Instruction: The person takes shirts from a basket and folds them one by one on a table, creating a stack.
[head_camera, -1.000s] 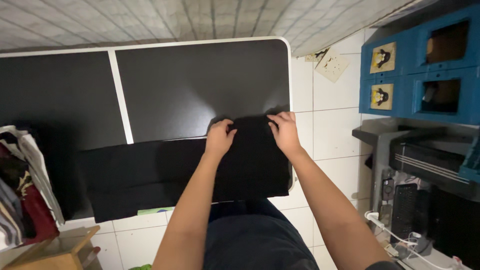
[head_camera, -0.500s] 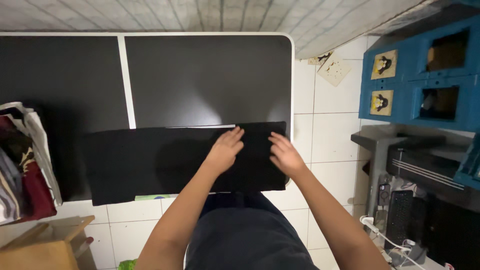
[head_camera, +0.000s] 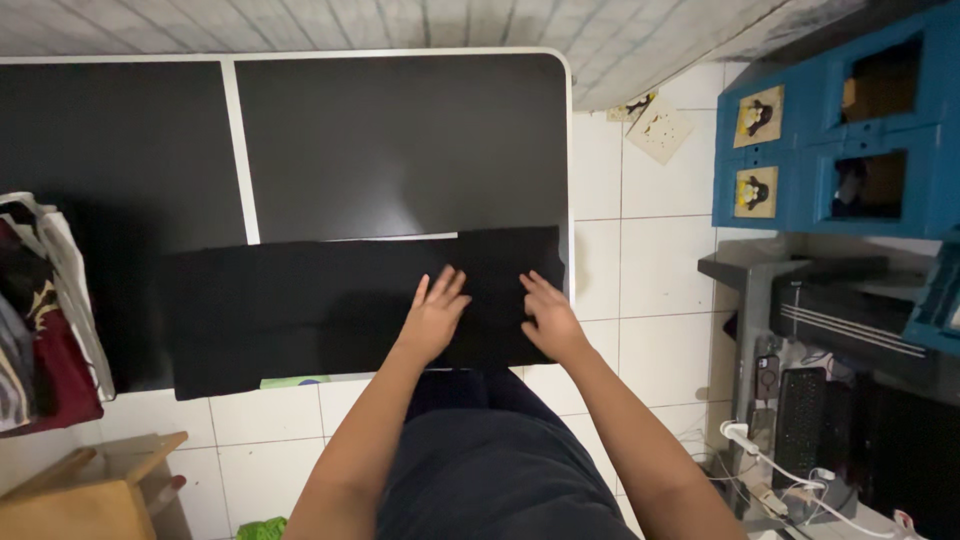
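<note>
1. both hands have slid back toward the near edge of the tabletop since the earlier frame, and the folded flap at the right end of the black garment (head_camera: 330, 305) now lies flat.
2. left hand (head_camera: 435, 318) rests palm down on the cloth, fingers spread and gripping nothing.
3. right hand (head_camera: 545, 318) also lies flat and open on the cloth, just beside the left, the two hands apart with a narrow strip of fabric between them.
4. the garment lies along the near edge of the black table (head_camera: 400, 140), its long axis running left to right; its right end sits at the near right corner under both hands, and most of its length stretches away to the left, nearer the left hand.
5. a heap of mixed clothes (head_camera: 40, 320) hangs at the table's left edge, well apart from the hands.
6. blue plastic crates (head_camera: 830, 120) stand on the tiled floor to the right, with a dark keyboard (head_camera: 805, 425) and white cables below; nothing lies between the hands and the cloth.
</note>
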